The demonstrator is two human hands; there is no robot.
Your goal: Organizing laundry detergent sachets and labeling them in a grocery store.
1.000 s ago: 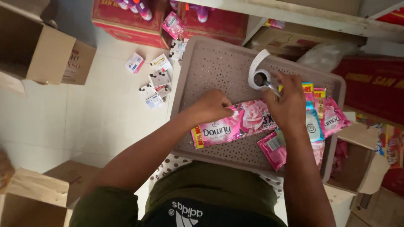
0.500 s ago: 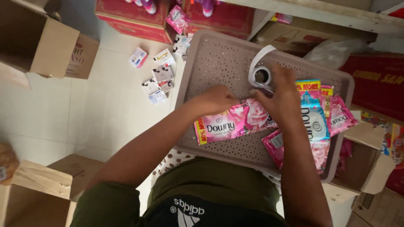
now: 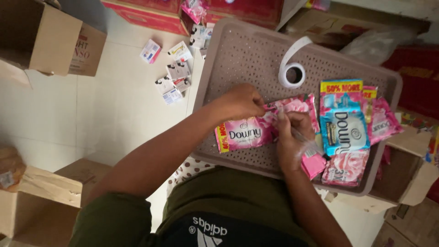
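Left hand (image 3: 240, 101) and right hand (image 3: 292, 132) pinch a pink sachet (image 3: 260, 128), fingertips hiding its middle

Pink sachet (image 3: 256, 130): flat, glossy, yellow band at one end, lying lengthwise at frame centre on a perforated tray | pinched at its right end by left hand (image 3: 240, 101) and right hand (image 3: 292, 135), fingers closed on it.

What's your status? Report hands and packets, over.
Left hand pinching pink packets on the tray. Right hand pressing them, a clear strip in its fingers. Tape roll lying apart. Blue packet beside, not in the way.
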